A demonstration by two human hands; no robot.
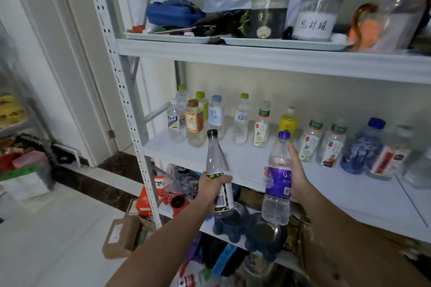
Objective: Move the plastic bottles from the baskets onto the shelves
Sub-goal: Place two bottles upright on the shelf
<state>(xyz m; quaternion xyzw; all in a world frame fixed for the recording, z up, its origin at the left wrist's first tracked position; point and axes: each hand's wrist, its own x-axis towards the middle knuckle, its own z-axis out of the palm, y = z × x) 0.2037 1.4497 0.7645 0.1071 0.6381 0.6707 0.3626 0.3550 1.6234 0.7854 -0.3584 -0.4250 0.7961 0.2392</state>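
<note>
- Your left hand point(213, 187) is closed around the label band of a tall, slim, clear plastic bottle with a black cap point(218, 170). The bottle stands upright in the fist, with its neck well above your grip and its base below it.
- Your right hand point(294, 176) is wrapped around a clear plastic water bottle with a purple label and blue cap point(277, 179). Fingers cover the label and the thumb rests high on the shoulder. This bottle tilts slightly.
- Both bottles are held in the air in front of the white middle shelf board point(303, 177), not yet resting on it.
- A row of small capped plastic bottles point(261, 126) already stands beyond your grips, toward the back of the board. The board just ahead of both hands looks bare.
- Keep each base level as you lower it. Set each bottle down short of the standing row, so that your knuckles do not touch it.
- The tall bottle will likely tip easily. Release it only once its base sits flat.
- Straighten the right-hand bottle before contact.
</note>
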